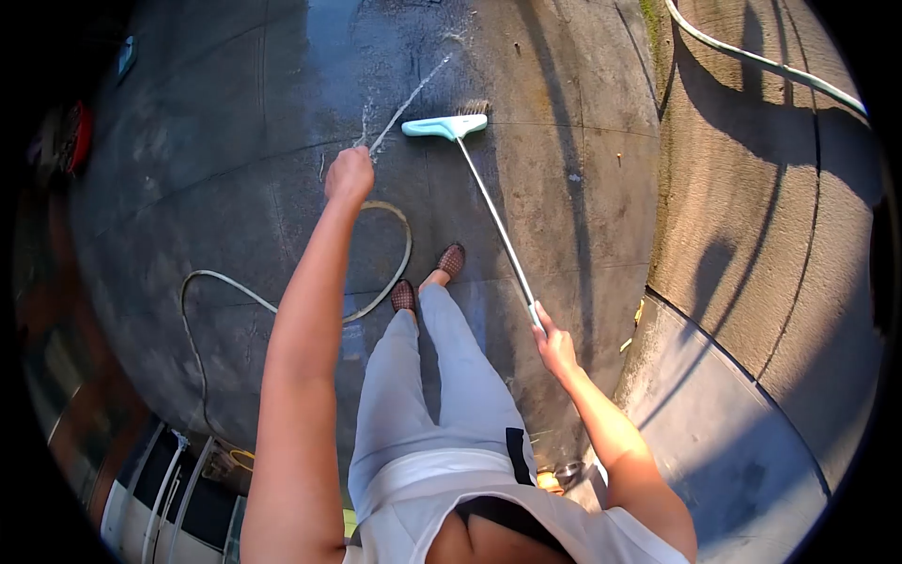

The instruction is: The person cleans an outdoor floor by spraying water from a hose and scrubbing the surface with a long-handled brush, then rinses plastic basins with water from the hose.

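Observation:
My left hand (350, 175) is stretched out ahead, closed around the end of a garden hose (406, 230). Water (411, 100) streams from it onto the wet concrete floor (376, 56). The hose loops below that hand and trails off to the left. Lower on the right, my right hand (556, 348) grips the handle end of a broom (495, 218). Its long metal pole slants up to a pale turquoise head (445, 125), whose bristles rest on or close to the floor near the water.
My feet in brown woven shoes (452, 260) stand between hose and broom. To the right runs a raised, lighter concrete strip (752, 207), with another pale hose (766, 64) across its top. A red object (82, 138) sits far left; pale pipes (165, 484) stand at lower left.

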The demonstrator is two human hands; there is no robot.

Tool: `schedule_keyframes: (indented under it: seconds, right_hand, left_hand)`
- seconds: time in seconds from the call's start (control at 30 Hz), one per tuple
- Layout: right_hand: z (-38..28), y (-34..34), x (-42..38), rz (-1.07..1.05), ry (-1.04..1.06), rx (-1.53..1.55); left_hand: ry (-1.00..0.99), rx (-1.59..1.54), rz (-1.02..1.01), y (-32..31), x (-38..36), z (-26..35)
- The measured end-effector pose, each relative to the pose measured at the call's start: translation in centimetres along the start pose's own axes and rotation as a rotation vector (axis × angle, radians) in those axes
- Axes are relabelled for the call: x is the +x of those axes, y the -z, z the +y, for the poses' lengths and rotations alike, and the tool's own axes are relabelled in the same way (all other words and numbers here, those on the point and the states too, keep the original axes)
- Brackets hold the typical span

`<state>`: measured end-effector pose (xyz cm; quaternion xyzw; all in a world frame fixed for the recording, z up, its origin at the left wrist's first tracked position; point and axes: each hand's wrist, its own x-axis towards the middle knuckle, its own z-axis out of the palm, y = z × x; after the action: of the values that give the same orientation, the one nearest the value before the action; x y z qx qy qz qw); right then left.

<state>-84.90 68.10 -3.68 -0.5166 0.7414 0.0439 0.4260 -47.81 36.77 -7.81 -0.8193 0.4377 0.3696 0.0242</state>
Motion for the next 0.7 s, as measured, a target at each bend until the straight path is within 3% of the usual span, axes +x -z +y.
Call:
schedule_keyframes:
  seconds: [0.13,0.3,0.33,0.53,0.7]
  right_hand:
    - [2.0,2.8,-5.5,-0.143,-0.094,-0.074]
    - [-2.7,0.5,1.2,-0.019,-0.124,0.025]
    - [-2.8,-1.8,4.1,0.056,0.009,0.212]
    - [-16.2,-3.2,17.6,0.182,0.005,0.240]
    - [-14.5,-5.2,11.4,0.183,-0.050,0.278]
  left_hand:
    - [-0.064,-0.002,0.033,-0.1,-0.9,3.2]
    - [-0.307,0.187,0.085,1.2,-0.2,6.5]
    - [-0.373,0.242,0.093,1.5,0.1,6.8]
    - [-0.249,0.247,0.081,5.3,3.3,6.5]
    - [-0.296,0.280,0.105,8.4,5.8,4.5]
